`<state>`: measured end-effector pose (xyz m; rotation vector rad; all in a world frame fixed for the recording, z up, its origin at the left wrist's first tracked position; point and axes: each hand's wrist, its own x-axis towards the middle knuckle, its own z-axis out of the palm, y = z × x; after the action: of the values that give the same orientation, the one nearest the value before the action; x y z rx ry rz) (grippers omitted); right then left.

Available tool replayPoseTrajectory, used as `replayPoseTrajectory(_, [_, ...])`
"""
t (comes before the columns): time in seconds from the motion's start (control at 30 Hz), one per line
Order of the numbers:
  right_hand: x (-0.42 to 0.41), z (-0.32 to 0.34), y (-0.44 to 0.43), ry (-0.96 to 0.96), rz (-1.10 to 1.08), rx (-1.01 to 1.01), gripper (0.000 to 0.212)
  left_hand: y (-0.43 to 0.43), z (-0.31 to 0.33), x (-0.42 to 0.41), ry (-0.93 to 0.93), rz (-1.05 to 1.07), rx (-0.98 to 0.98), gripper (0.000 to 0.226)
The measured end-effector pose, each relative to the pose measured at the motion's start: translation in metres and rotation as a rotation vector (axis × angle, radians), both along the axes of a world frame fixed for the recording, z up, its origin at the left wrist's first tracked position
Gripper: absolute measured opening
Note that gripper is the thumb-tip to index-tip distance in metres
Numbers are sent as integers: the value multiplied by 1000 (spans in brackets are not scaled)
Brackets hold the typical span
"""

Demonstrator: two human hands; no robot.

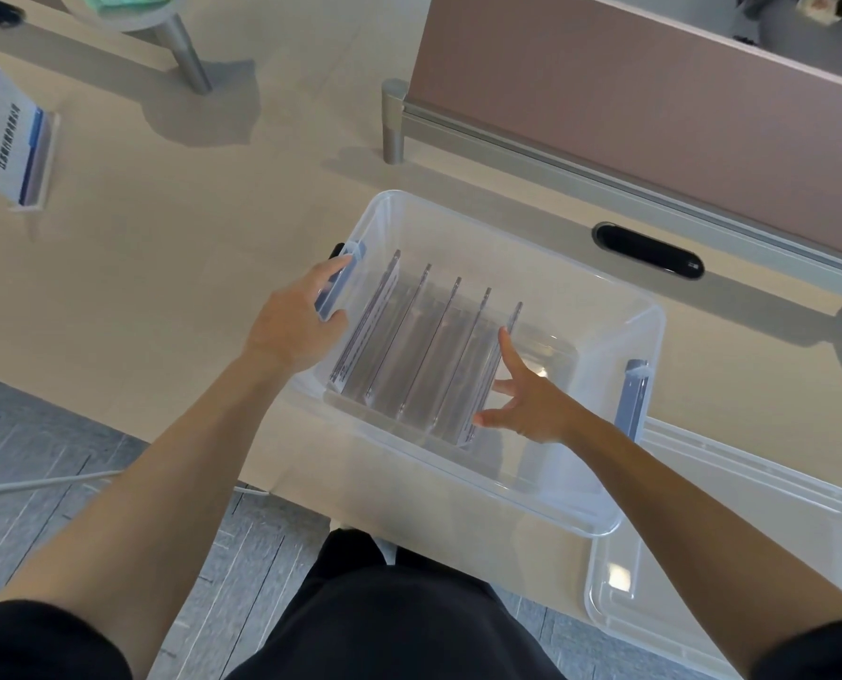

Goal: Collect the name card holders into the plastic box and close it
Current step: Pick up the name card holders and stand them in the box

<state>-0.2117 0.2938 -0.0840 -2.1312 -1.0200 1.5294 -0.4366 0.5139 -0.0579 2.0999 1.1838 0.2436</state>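
Note:
A clear plastic box (605, 306) with blue-grey side latches sits open on the beige desk. Several clear name card holders (424, 355) stand in a row inside it, toward its left side. My left hand (291, 326) grips the box's left rim at the latch. Inside the box, my right hand (527, 400) is spread with fingers apart, its fingertips touching the rightmost holder and holding nothing. The box's clear lid (733, 547) lies flat on the desk to the right, under my right forearm. One more name card holder (12, 135) with a blue and white card stands at the far left.
A pinkish desk divider (654, 90) on a grey rail runs along the back right. A black cable slot (649, 250) lies behind the box. A round stand with a grey post (186, 51) rises at the back left. The desk's front edge runs under my forearms.

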Motion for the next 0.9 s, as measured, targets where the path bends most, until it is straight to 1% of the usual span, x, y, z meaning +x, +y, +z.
replayPoseTrajectory(0.3, [0, -1, 0, 40, -15, 0, 125, 0, -1, 0, 23, -16, 39, 61])
replayPoseTrajectory(0.37, [1, 3, 0, -19, 25, -20, 121, -1, 0, 1, 32, -18, 34, 61])
replayPoseTrajectory(0.4, [3, 8, 2, -104, 70, -30, 113, -1, 1, 1, 43, -24, 27, 62])
replayPoseTrajectory(0.43, [6, 14, 6, -213, 119, -31, 100, -1, 1, 1, 63, -38, 24, 63])
replayPoseTrajectory(0.5, [13, 32, 18, -392, 180, 13, 60, -1, 4, 0, 145, -71, 51, 64])
replayPoseTrajectory(0.53, [14, 43, 25, -440, 189, 58, 38, -2, 8, -1, 182, -70, 69, 63])
replayPoseTrajectory(0.57, [15, 55, 33, -462, 194, 115, 24, -3, 13, -2, 196, -54, 82, 61])
replayPoseTrajectory(0.6, [13, 66, 42, -470, 204, 177, 22, -4, 18, -4, 187, -34, 89, 56])
replayPoseTrajectory(0.67, [9, 86, 59, -470, 234, 292, 30, -6, 30, -9, 139, -5, 129, 40])
replayPoseTrajectory(0.73, [-1, 101, 76, -470, 272, 365, 27, -7, 41, -18, 99, 30, 159, 29])
replayPoseTrajectory(0.8, [-16, 112, 93, -483, 317, 419, 24, -6, 51, -32, 83, 73, 165, 23])
replayPoseTrajectory(0.9, [-47, 129, 112, -527, 421, 485, 27, -5, 59, -61, 94, 76, 197, 21])
